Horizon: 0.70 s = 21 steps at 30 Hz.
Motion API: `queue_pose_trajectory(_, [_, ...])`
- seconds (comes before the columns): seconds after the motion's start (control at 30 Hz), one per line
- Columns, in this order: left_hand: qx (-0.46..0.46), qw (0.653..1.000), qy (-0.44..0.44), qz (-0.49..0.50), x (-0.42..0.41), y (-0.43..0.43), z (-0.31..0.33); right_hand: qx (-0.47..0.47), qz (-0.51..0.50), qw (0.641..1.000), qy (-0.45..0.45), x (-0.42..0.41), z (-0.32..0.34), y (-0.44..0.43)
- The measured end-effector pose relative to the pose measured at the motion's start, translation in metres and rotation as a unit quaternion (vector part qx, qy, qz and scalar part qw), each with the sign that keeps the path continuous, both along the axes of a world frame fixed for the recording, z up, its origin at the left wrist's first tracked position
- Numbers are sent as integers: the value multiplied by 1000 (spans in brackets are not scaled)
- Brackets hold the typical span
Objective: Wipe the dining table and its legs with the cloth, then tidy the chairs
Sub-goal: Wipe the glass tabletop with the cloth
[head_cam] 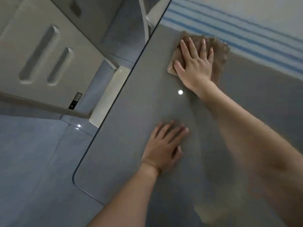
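Pressing down with straight, spread fingers, the right hand lies flat on the cloth, a rumpled brown square in the upper right of the frame. No finger curls round it, and the palm hides its middle. The cloth rests on the table, its far edge just beside a blue-striped sheet that runs off the top and right edges, so what it is cannot be told. The left hand lies open too, palm down on the bare tabletop at lower centre, well apart from the cloth. Both forearms run out of the frame at the bottom and right, the right one blurred. A round glare shines on the glossy top between the hands. The table's rounded corner shows at lower left; its legs are hidden beneath the top. Beyond its edge, the grey floor fills the lower left. In the upper left stands pale furniture with two long slots, cut off by the frame; whether it is a chair I cannot tell.
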<state>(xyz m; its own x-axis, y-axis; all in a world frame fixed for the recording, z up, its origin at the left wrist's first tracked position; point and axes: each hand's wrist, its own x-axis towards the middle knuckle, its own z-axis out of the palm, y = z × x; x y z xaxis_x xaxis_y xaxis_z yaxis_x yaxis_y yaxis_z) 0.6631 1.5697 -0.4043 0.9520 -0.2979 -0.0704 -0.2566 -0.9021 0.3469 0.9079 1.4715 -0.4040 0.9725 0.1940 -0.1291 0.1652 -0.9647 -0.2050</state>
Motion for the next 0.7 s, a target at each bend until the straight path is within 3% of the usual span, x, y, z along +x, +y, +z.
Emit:
queue_pose_trajectory(0.17, [-8, 1000, -22, 1, 0, 0, 0, 6, 72, 997, 2, 10, -1, 91])
queue_pose_trajectory(0.33, [8, 1000, -17, 11, -1, 0, 2, 13, 144, 989, -7, -3, 0, 72])
queue_pose_trajectory(0.57, [2, 1000, -20, 2, 1, -1, 0, 40, -23, 998, -37, -19, -6, -62])
queue_pose_trajectory(0.7, [-5, 1000, -24, 10, -1, -2, 1, 6, -160, 986, -40, -54, -6, -173])
